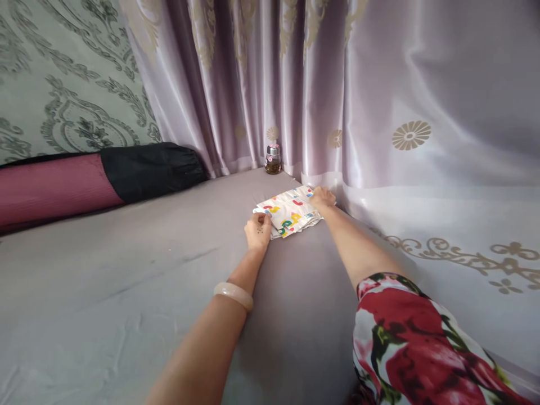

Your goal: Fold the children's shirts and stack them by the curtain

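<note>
A folded white cloth with a colourful print of red, yellow, green and blue shapes lies flat in several layers on the grey sheet. At its left edge my left hand is closed, with the thumb and fingers pinching the near-left corner. My right hand is closed on the far right end of the cloth, close to the curtain; its fingertips are partly hidden. A pale bangle circles my left wrist.
Behind the cloth a small jar with a metal lid and dark contents stands in the corner. Lilac curtains hang along the back and right. A rolled pink and black mat lies along the left wall on the grey bed sheet.
</note>
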### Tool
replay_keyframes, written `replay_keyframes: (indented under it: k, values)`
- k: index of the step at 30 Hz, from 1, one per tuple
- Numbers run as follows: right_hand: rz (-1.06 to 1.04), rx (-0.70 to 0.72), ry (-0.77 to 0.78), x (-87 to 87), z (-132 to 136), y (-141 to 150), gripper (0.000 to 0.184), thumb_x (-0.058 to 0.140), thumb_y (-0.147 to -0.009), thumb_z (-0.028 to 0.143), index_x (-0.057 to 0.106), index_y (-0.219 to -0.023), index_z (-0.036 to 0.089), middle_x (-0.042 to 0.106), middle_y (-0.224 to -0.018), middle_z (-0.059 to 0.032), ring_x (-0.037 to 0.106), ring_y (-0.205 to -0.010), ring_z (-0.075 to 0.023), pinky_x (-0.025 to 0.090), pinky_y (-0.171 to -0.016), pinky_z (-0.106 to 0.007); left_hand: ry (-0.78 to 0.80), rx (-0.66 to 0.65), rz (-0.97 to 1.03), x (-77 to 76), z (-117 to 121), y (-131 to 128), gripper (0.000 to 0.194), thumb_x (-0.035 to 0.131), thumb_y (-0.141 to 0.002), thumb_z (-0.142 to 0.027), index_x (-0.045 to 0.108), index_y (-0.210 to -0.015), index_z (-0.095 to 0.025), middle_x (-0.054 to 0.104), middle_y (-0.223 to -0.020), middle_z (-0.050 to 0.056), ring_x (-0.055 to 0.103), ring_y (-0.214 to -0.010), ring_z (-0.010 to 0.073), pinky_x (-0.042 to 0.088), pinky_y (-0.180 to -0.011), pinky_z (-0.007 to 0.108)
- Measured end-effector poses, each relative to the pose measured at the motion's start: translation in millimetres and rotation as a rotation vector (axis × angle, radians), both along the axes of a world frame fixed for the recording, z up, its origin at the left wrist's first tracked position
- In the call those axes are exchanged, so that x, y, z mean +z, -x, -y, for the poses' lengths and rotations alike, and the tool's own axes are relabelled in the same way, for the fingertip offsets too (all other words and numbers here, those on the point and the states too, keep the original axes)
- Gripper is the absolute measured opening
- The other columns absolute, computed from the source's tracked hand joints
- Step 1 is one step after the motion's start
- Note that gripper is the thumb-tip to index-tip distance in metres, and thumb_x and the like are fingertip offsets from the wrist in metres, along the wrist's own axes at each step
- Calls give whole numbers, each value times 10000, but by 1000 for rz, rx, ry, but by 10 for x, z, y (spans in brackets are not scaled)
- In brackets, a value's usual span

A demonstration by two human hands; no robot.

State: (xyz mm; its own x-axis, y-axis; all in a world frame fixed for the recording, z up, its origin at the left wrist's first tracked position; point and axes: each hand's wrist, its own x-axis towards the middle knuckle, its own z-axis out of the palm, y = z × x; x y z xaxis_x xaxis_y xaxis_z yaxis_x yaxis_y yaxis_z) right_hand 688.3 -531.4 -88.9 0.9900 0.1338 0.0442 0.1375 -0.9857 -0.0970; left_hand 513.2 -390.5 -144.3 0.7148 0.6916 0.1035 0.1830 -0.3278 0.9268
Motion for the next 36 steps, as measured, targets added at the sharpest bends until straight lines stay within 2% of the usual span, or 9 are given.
replay_keyframes:
  k: [4,7,10,15,20,24,28,31,36]
  values:
    - [124,100,-15,1,-112,84,405,423,-930,166,575,-1300,102,597,-1277,-224,563,-1204,-313,435,-993,-429,-314,-7,66,11,109,61,289,508,-913,-380,662,-1067,-190,678,-1131,108,595,-1093,230,452,-974,354]
    - [141,317,16,-21,-192,154,397,339,-979,255,607,-1253,151,571,-1342,-170,483,-1278,-305,331,-1085,-474,-570,-207,-10,9,193,75,421,485,-931,-445,599,-1269,-222,547,-1415,102,398,-1365,285,286,-1148,455]
    - [13,414,38,-81,-201,175,472,234,-1012,342,563,-1324,209,499,-1459,-95,362,-1379,-304,224,-1134,-561,-666,-352,-161,-2,249,57,539,388,-963,-502,499,-1412,-225,405,-1549,97,214,-1482,310,114,-1209,527]
    - [-138,320,-68,-228,-146,139,561,146,-1013,465,373,-1486,268,272,-1614,-51,212,-1465,-293,165,-1148,-615,-668,-378,-307,0,267,20,598,333,-970,-514,449,-1464,-196,298,-1599,141,173,-1498,334,97,-1204,565]
    - [-78,294,-94,-323,-154,134,550,159,-1009,471,398,-1467,284,305,-1598,-39,230,-1456,-290,166,-1148,-623,-638,-372,-334,41,268,26,590,401,-949,-507,452,-1457,-210,285,-1603,150,159,-1503,328,126,-1191,580]
    - [-76,290,-99,-316,-156,130,540,170,-1006,465,419,-1451,286,330,-1585,-39,250,-1445,-291,168,-1148,-621,-579,-356,-292,64,247,34,549,446,-934,-512,501,-1405,-235,330,-1588,121,190,-1499,293,137,-1200,539]
    - [-109,276,-92,-235,-163,161,546,171,-1007,453,394,-1468,265,308,-1594,-59,237,-1455,-286,181,-1146,-612,-430,-238,-160,68,210,25,465,417,-961,-452,544,-1347,-227,446,-1521,96,292,-1461,241,194,-1200,469]
    - [-70,261,-60,-166,-233,300,528,198,-1010,407,411,-1456,220,329,-1575,-117,267,-1442,-293,212,-1139,-593,-328,-154,-64,59,179,7,409,400,-972,-403,566,-1306,-236,516,-1463,74,363,-1420,223,259,-1178,427]
    - [21,403,-29,-178,-454,731,533,221,-1010,406,406,-1470,209,320,-1576,-139,250,-1451,-316,211,-1139,-581,-173,-119,16,56,120,-22,424,355,-979,-370,550,-1310,-191,569,-1400,105,452,-1354,223,308,-1153,392]
